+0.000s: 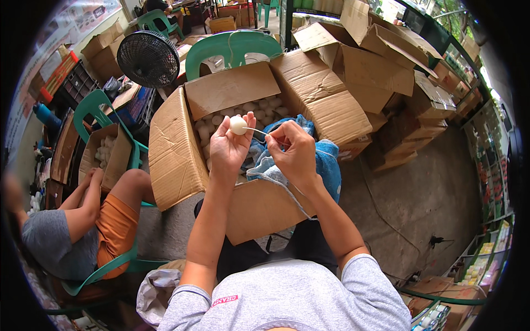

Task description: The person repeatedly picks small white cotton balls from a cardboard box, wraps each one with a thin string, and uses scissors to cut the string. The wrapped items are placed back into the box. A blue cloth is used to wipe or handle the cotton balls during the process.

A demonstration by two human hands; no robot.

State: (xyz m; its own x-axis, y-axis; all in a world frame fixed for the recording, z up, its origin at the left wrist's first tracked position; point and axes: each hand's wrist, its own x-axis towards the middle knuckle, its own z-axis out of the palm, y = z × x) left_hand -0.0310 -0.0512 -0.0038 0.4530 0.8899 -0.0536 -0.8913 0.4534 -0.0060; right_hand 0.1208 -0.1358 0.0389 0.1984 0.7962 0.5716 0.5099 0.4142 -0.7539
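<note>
In front of me, above a large open cardboard box [176, 151], my left hand [229, 146] holds a small, round, wax-like white ball [238, 125] in its fingertips, palm up. A thin white wick-like string [255, 130] runs from the ball to my right hand [292, 149], whose fingers are pinched together on it. Many similar white balls [268, 110] fill the box below. A blue and grey towel [327, 165] lies over the box's right side, under my right hand, with a pale edge hanging down the front flap.
A co-worker in orange shorts [117, 231] sits at the left beside a smaller box [118, 160] of white pieces. A black fan [148, 58] and green chair [232, 44] stand beyond my box. Stacked cartons [381, 71] rise at the right; a cable [381, 209] crosses the floor.
</note>
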